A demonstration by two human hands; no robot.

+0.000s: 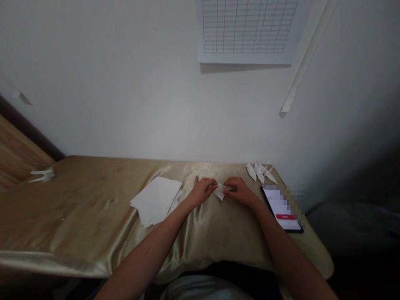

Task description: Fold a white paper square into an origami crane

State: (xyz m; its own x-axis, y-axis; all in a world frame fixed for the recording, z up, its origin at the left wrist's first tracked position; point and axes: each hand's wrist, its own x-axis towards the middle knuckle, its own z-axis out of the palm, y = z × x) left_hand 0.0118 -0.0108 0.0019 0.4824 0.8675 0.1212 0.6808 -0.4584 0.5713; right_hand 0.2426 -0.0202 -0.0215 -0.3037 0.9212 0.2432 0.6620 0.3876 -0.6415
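Note:
A small piece of folded white paper is held between my two hands, just above or on the gold cloth. My left hand pinches its left edge between thumb and fingers. On the opposite side, my right hand grips the paper with fingers closed, hiding part of it. The lower part of the paper comes to a point toward me. Left of my hands lies a stack of white paper sheets, loosely fanned. Several folded white paper cranes sit together at the back right.
A shiny gold cloth covers the table, wrinkled near the middle. A phone with a lit screen lies near the right edge. White paper scraps rest at the far left. The wall behind bears a printed grid sheet.

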